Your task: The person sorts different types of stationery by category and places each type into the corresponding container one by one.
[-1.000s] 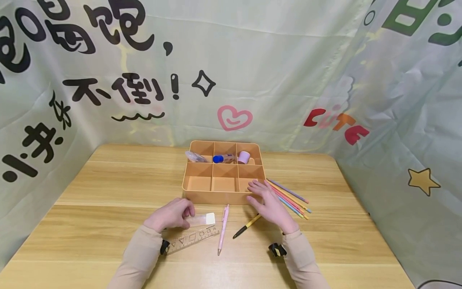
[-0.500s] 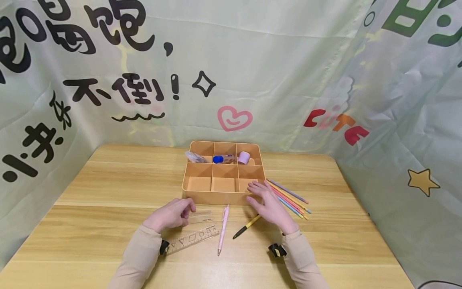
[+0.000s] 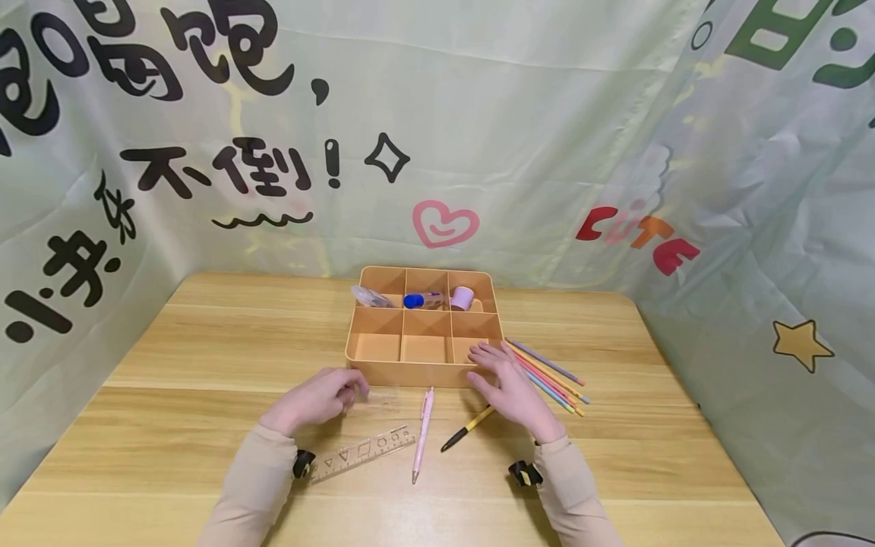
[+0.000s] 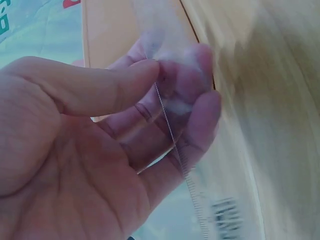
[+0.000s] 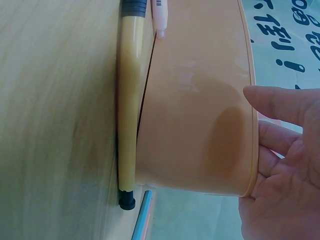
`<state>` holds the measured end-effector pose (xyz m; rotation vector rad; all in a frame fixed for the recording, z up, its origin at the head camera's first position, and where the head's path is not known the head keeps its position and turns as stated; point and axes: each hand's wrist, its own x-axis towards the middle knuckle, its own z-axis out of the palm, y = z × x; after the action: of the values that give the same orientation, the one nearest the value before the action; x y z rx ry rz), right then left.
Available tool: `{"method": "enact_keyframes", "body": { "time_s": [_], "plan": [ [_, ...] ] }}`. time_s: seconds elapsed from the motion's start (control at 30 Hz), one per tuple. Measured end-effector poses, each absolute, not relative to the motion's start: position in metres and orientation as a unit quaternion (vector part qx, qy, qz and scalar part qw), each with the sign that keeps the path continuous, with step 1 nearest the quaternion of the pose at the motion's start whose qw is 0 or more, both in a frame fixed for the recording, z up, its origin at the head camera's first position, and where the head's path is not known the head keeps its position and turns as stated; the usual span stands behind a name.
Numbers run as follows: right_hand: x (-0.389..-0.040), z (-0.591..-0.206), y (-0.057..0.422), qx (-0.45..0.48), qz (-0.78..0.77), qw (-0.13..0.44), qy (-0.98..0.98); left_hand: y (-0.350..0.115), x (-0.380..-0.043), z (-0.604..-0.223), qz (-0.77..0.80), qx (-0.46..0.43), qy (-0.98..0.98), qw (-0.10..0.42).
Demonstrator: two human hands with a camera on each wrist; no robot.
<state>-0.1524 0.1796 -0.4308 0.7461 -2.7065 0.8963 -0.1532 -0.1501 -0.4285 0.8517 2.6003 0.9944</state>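
My left hand (image 3: 321, 399) pinches a clear plastic ruler (image 4: 197, 200) with fine scale marks, thumb in front and fingers behind it. In the head view that piece is faint, just before the front wall of a tan compartment box (image 3: 410, 374). My right hand (image 3: 509, 391) grips the box's front right corner, thumb on the front wall and fingers over the rim. Below the left hand lies another clear ruler (image 3: 365, 452) with cut-out shapes. A pink pen (image 3: 423, 437) and a yellow-and-black pen (image 3: 468, 428) lie between the hands.
The box's back row holds a clear item (image 3: 371, 297), a blue-capped tube (image 3: 422, 301) and a lilac cylinder (image 3: 462, 298). Several coloured pencils (image 3: 550, 380) fan out right of the box. A printed cloth (image 3: 547, 152) hangs behind the wooden table (image 3: 225, 342).
My left hand has shifted slightly left and toward the box with the clear ruler. The bright white end seen on that ruler earlier no longer shows. The right hand has stayed in place.
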Motion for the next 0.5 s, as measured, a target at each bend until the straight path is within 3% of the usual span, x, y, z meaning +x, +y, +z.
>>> {"method": "enact_keyframes", "body": {
  "time_s": [0.5],
  "plan": [
    [-0.1524,-0.4308,0.1792,0.259,0.297,0.105,-0.913,-0.1558,-0.1565,-0.4219,0.357,0.32,0.871,0.104]
  ]
}}
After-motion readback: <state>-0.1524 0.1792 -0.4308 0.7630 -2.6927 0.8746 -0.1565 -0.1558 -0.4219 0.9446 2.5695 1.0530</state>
